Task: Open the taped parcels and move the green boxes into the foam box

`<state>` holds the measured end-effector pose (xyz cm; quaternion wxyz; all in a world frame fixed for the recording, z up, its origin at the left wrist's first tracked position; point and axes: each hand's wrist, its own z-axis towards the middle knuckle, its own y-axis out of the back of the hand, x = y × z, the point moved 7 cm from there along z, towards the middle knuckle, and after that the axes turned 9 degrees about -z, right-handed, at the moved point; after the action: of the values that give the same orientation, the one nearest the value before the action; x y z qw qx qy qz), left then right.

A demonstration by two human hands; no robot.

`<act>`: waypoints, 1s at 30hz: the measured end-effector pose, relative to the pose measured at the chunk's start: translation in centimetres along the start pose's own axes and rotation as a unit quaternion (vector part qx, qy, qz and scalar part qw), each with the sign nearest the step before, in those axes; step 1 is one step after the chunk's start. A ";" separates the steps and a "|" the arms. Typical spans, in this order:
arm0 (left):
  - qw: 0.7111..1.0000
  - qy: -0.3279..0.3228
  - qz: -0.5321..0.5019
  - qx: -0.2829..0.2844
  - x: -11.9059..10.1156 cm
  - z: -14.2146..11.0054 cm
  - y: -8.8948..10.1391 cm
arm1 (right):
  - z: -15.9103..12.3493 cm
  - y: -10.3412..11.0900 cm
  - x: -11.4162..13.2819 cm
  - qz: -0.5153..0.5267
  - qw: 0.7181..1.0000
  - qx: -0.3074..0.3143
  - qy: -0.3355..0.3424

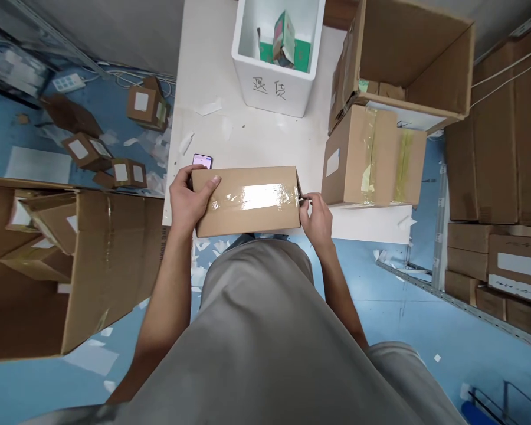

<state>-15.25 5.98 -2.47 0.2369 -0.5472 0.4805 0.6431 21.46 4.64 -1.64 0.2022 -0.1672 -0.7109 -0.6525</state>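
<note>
A small brown cardboard box [248, 200] with clear tape along its top rests at the near edge of the white table [230, 136]. My left hand [188, 198] grips its left end, thumb over the top. My right hand [317, 217] is at the box's right end, fingers pinched on a small dark thing at the tape's end that I cannot make out. A phone [202, 160] with a lit screen lies just behind the box near my left hand.
A white foam bin [274, 88] with green packets stands at the table's back. A taped carton [371, 156] and an open carton [407, 53] sit at the right. A large open carton [106, 260] of small boxes stands left. Parcels and paper scraps litter the blue floor; shelves with cartons at right.
</note>
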 end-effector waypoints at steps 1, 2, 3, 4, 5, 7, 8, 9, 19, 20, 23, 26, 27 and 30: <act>1.000 0.000 -0.002 -0.003 -0.2 0.1 -0.1 | -0.2 0.1 -0.1 -0.012 1.000 -0.004 -0.006; 1.000 -0.001 -0.007 -0.003 -0.3 0.3 -0.1 | -0.3 0.2 0.0 -0.016 1.000 -0.009 -0.010; 1.000 -0.002 -0.017 0.001 -0.4 0.4 -0.2 | -0.5 0.3 0.1 -0.012 1.000 -0.015 -0.013; 0.999 -0.002 -0.031 0.007 -0.4 0.4 -0.4 | -0.7 0.4 0.4 -0.002 1.000 -0.020 -0.017; 0.999 -0.001 -0.048 0.014 -0.4 0.5 -0.5 | -0.9 0.4 0.6 0.011 0.999 -0.027 -0.024; 0.995 0.010 -0.093 0.020 -0.2 0.5 -0.5 | -1.0 0.5 1.0 0.024 0.997 -0.048 -0.051; 0.992 0.022 -0.121 0.020 0.2 0.5 -0.5 | -1.0 0.7 1.2 0.015 0.995 -0.068 -0.069; 0.987 0.039 -0.153 0.018 0.8 0.6 -0.5 | -0.9 0.9 1.3 -0.003 0.992 -0.092 -0.088; 0.891 0.385 -0.239 -0.024 17.3 0.6 -0.9 | 0.4 -0.7 2.4 0.031 0.990 -0.091 -0.103; 0.880 0.423 -0.217 -0.004 18.6 -0.1 -1.4 | 0.2 -0.4 1.6 0.052 0.986 -0.101 -0.119; 0.859 0.459 -0.217 0.062 20.1 -1.8 -3.4 | -0.3 1.4 -1.5 0.087 0.975 -0.121 -0.164; 0.842 0.451 -0.261 0.136 19.2 -2.3 -6.0 | -0.7 3.4 -3.8 0.057 0.973 -0.119 -0.191; 0.838 0.444 -0.276 0.158 18.6 -2.1 -6.7 | -0.9 3.8 -4.3 0.044 0.972 -0.117 -0.198; 0.849 0.409 -0.274 0.193 17.1 -0.6 -6.9 | -1.7 4.0 -5.3 0.042 0.966 -0.134 -0.219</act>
<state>-14.16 4.65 -20.86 0.2861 -0.8137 0.4785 0.1641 28.16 3.49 -0.75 0.0450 -0.3611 -0.6362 -0.6803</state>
